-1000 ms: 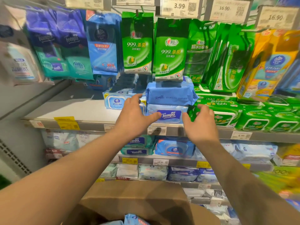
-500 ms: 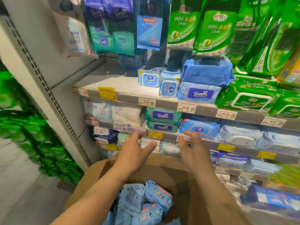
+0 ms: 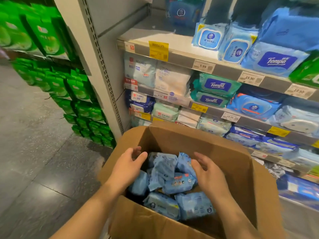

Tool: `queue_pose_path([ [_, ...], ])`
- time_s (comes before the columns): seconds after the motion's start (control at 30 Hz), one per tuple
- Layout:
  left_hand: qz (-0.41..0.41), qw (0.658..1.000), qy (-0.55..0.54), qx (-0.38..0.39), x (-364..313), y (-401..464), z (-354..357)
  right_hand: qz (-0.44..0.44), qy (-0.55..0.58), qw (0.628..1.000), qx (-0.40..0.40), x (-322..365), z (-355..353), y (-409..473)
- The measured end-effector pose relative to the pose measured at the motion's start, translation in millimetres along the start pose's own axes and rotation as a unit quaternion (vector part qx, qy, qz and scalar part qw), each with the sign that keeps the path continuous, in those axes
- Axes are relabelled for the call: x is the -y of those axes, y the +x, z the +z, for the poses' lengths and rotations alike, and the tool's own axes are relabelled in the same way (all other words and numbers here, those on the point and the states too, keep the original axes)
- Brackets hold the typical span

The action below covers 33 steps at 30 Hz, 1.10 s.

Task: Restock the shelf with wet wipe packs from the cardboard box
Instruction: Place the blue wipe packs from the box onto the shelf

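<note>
An open cardboard box [image 3: 229, 163] stands in front of me, holding several light blue wet wipe packs [image 3: 165, 171] in a loose heap. My left hand [image 3: 128, 165] hovers inside the box at the left of the heap, fingers curled and apart, holding nothing. My right hand [image 3: 209, 175] is over the right side of the heap, fingers spread, also holding nothing. On the top shelf [image 3: 172, 47] a blue Tempo pack [image 3: 276, 59] lies under a second blue pack [image 3: 290, 30], next to two smaller blue packs [image 3: 222, 38].
Lower shelves hold teal Tempo packs [image 3: 215, 90] and white and blue packs, with price tags along the rails. A grey upright post [image 3: 96, 54] ends the shelving on the left. Green stacked packages [image 3: 74, 94] stand beyond it. Grey tiled floor [image 3: 34, 152] lies left of the box.
Both hands left the blue packs on the top shelf and came down into the box. My view dropped from the shelf to the box.
</note>
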<state>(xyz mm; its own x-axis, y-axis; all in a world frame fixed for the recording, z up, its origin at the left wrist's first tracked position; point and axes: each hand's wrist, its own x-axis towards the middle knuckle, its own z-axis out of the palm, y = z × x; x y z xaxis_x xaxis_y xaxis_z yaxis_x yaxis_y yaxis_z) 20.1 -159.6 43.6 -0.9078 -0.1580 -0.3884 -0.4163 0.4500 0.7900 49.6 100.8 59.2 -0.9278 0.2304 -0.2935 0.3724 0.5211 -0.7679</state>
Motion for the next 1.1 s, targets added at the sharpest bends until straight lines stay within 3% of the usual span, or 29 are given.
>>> queue_pose_path([
  [0.23,-0.02,0.996,0.019,0.083,56.1,13.0,-37.7,0.072,0.007,0.997,-0.03,2.5,64.2,-34.1],
  [0.47,-0.025,0.99,-0.015,0.136,88.2,35.1,-61.2,0.116,0.032,0.991,-0.06,6.0,120.1,-58.9],
  [0.6,-0.053,0.981,-0.083,0.166,89.6,37.4,-53.0,0.136,0.021,0.99,-0.032,0.1,143.8,-58.4],
  [0.9,-0.087,0.96,-0.172,0.203,77.9,62.7,-8.0,0.144,-0.077,0.987,-0.015,-59.5,181.1,14.0],
  [1.1,-0.117,0.956,-0.188,0.192,82.3,85.2,25.5,0.093,-0.143,0.985,-0.011,-103.2,206.3,83.9],
])
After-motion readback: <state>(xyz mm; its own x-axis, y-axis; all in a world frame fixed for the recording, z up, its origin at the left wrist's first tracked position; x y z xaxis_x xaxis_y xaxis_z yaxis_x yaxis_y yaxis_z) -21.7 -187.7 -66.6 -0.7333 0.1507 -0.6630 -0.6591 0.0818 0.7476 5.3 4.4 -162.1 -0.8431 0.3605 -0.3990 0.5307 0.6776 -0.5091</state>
